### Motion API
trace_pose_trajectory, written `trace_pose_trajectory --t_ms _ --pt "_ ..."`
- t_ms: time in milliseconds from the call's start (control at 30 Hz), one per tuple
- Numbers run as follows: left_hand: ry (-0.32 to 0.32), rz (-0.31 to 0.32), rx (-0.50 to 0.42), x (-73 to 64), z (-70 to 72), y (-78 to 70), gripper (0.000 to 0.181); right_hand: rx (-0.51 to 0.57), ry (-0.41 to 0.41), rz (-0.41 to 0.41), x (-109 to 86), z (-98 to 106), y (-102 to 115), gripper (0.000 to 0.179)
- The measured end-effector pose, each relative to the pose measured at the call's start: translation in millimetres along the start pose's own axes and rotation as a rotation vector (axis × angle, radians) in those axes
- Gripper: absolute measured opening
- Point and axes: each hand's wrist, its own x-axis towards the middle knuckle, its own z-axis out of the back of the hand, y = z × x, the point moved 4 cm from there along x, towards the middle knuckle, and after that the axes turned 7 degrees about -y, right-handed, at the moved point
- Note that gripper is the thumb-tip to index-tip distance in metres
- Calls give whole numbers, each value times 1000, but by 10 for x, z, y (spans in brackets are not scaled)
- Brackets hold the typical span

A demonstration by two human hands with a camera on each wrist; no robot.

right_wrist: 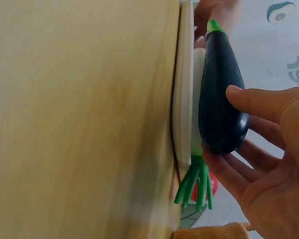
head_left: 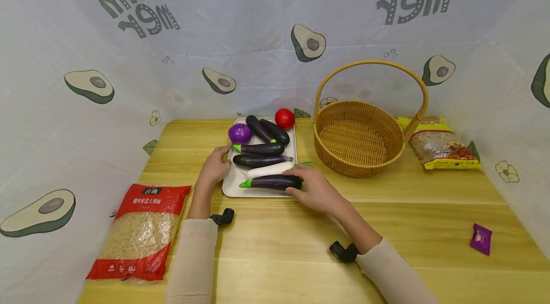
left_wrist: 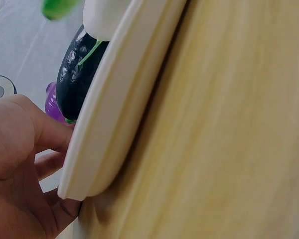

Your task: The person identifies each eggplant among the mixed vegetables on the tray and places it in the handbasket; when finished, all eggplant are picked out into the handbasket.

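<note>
Eggplant (head_left: pixel 270 182), one, nearest: is lying left-to-right over the near side of the tray (head_left: pixel 230 185), green stem (head_left: pixel 245 183) pointing left. Tray: is bearing four more eggplants (head_left: pixel 263 161), white radish (head_left: pixel 267 170), purple vegetable (head_left: pixel 239 134), tomato (head_left: pixel 284 119). Wicker basket (head_left: pixel 337 166): is standing rightward. Right hand (head_left: pixel 317 190): is pinching the blunt end. Left hand (head_left: pixel 215 165): is gripping the tray's left rim.

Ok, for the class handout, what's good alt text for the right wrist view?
A right hand grips a dark eggplant. Beside it, a white radish with green leaves lies on a pale tray; part of the left hand shows beyond.
</note>
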Motion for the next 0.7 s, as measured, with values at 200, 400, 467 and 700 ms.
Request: trace_pose_trajectory --t_ms 200,400,467,700 --pt "2 -2 14 7 5 -8 64 49 -86 46 13 220 -19 39" --pt "2 -7 17 4 6 -15 63 23 -143 29 20 489 -37 39" --pt "4 -3 18 2 7 -7 63 7 -161 27 14 583 -56 39" --pt "1 -12 27 8 5 -5 64 -61 -222 16 -4 900 -211 40"
